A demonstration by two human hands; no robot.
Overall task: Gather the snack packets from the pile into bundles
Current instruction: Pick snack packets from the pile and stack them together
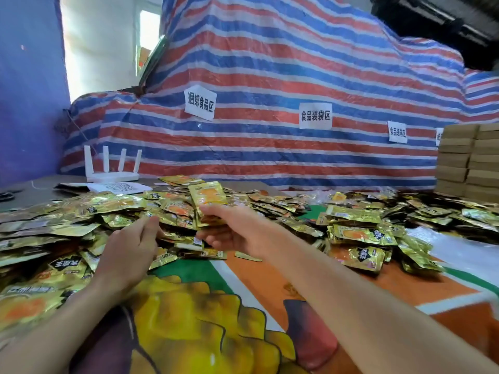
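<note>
Covering the printed cloth point(270, 287), gold packets point(361, 234) lie below striped tarp point(270, 76).

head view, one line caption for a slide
Right hand holds packets above the pile; left hand is at its edge.

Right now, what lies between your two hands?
Loose gold packets lie between the left hand and the right hand, which grips a stack; head view.

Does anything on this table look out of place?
Only the white router at the far left, behind the packets; it has no part in bundling. No damage shows.
</note>
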